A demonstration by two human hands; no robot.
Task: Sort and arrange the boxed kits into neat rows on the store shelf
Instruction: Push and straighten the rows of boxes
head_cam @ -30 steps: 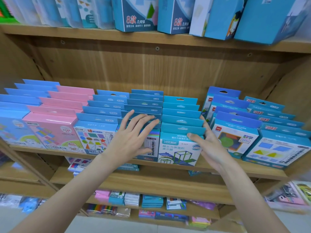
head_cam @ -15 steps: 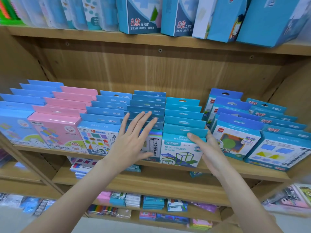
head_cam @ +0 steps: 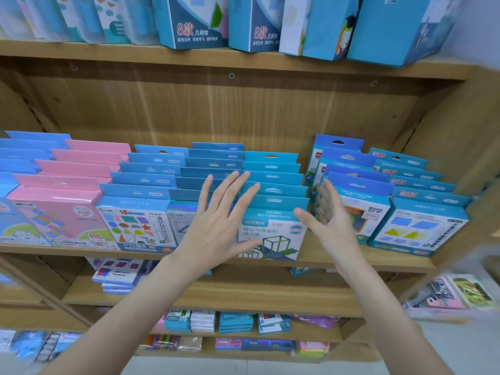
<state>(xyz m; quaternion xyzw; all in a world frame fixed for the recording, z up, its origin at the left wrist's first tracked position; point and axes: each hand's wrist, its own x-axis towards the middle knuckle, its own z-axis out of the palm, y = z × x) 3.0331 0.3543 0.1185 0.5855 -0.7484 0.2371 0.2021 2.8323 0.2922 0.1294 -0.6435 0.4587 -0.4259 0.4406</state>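
Observation:
Rows of flat boxed kits stand front to back on the wooden middle shelf (head_cam: pixel 338 262). My left hand (head_cam: pixel 216 226) is open with fingers spread, in front of the grey-blue row (head_cam: pixel 213 158) and the left edge of the teal row. The front teal kit (head_cam: pixel 273 234) shows a green frame drawing. My right hand (head_cam: pixel 328 226) is open, palm facing left, hovering at the gap between the teal row and the blue row with the front kit (head_cam: pixel 365 212). Neither hand holds a box. Pink kits (head_cam: pixel 62 209) and a shapes kit (head_cam: pixel 135 226) stand further left.
A far-right row of blue kits (head_cam: pixel 419 228) sits close to the shelf's side wall. Tall blue boxes (head_cam: pixel 189 23) line the shelf above. Lower shelves hold stacked packs (head_cam: pixel 235 322) and flat kits (head_cam: pixel 116 272). Wrapped items (head_cam: pixel 449 293) lie at lower right.
My left hand has slid right, from the grey-blue front kit toward the teal row. My right hand has lifted off the teal kit's right edge and its fingers have spread.

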